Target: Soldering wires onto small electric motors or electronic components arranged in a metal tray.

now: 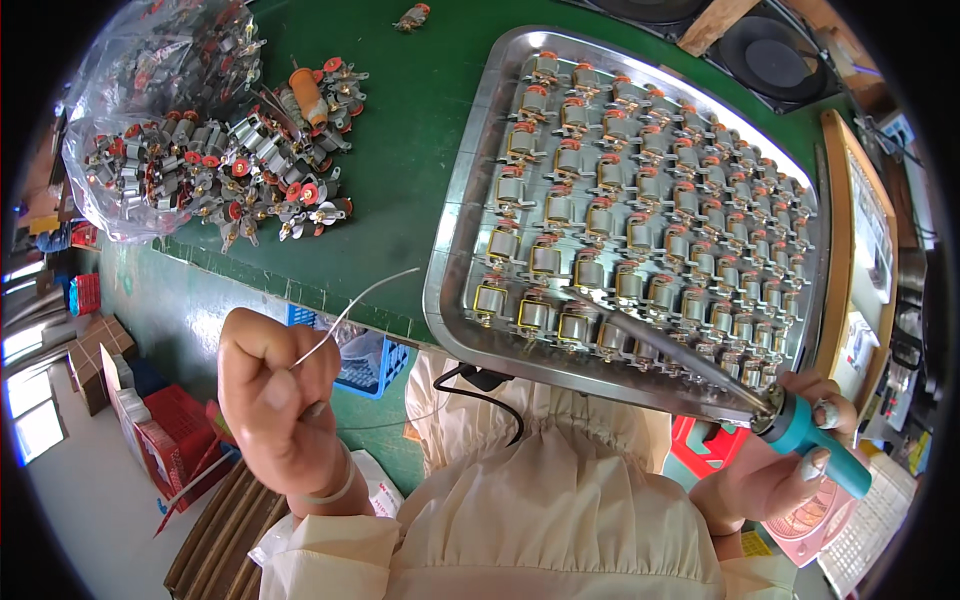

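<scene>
My left hand (pixel 280 410) is closed, pinching a thin silvery solder wire (pixel 347 312) that curves up and to the right from its fingers. My right hand (pixel 765 485) grips the teal handle of a soldering iron (pixel 690 360). The iron's dark shaft slants up and left over a metal tray (pixel 452 235). Its tip is at the near left rows of small metal components (pixel 590 273); whether it touches one, I cannot tell. Those components have silvery bodies, brass-coloured frames and reddish ends, and stand in rows. The wire's free end is left of the tray, apart from the iron.
On the green table (pixel 395 130), a clear plastic bag (pixel 90 190) spills loose similar components at the left, with an orange spool (pixel 307 97) on them. Black speakers (pixel 765 60) stand at the far right. A blue crate (pixel 375 370) sits below the table edge.
</scene>
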Available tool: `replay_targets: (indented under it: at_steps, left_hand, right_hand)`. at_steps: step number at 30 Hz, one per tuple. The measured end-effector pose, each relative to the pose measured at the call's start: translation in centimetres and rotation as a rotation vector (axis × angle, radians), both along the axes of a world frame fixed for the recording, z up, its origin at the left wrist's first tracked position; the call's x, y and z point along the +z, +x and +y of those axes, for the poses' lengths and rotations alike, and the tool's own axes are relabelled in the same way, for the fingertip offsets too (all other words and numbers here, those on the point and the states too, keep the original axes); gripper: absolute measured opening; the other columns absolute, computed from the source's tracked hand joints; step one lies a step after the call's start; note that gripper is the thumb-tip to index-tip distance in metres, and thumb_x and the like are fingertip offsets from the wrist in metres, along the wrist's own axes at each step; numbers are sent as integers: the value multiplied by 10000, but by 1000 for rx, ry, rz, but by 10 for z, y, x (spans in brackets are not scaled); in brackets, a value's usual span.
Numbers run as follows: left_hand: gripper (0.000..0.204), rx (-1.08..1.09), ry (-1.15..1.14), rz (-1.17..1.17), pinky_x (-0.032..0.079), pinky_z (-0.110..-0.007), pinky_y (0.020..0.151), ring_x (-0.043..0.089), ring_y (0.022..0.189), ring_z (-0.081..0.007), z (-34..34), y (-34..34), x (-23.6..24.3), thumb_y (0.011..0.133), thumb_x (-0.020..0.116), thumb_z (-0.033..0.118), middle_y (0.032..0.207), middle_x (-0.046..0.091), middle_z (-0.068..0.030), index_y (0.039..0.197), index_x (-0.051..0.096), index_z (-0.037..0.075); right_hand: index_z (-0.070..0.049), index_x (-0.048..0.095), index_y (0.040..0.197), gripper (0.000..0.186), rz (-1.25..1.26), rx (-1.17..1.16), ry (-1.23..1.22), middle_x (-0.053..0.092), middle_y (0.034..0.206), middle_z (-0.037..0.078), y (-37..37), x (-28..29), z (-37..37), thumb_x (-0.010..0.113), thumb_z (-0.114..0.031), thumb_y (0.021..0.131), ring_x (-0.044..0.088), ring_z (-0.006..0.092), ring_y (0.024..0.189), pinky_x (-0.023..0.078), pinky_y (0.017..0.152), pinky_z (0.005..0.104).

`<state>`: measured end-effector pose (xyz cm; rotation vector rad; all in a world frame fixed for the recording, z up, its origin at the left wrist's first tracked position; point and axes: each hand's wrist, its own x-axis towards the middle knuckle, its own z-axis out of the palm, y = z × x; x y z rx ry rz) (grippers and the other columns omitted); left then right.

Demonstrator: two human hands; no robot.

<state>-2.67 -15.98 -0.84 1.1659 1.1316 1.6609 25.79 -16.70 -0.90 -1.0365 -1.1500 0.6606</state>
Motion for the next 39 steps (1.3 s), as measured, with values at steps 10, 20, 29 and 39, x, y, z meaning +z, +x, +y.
replay_targets:
  at_steps: [10,20,29,39]
  left_hand:
    - [183,-407,-214,-175,151,-177,349,171,363,-20,13,42,36,834,391,181,452,277,32,770,274,55]
    - [81,-519,-213,213,260,-182,507,317,566,-42,42,139,40,707,470,-6,684,372,8,757,412,20]
    - [116,-503,13,728,209,-189,372,290,403,-19,62,202,16,715,533,-22,490,374,17,695,434,36]
    - [75,-510,-70,890,255,-211,364,333,374,-78,61,216,10,663,580,-4,500,417,-26,684,513,22]
  right_hand:
    - [24,407,916,294,173,-198,130,390,832,116,68,5,-21,437,-247,808,387,217,780,345,728,329]
    - [61,436,987,261,169,-239,245,454,953,146,145,2,-38,413,-142,826,500,224,857,431,755,343]
    - [48,467,874,208,162,-334,270,451,778,116,195,-6,-30,435,-125,764,440,184,668,395,661,296]
    - [-8,430,707,191,186,-201,237,301,578,42,206,-21,-12,469,-183,640,264,135,552,207,523,280]
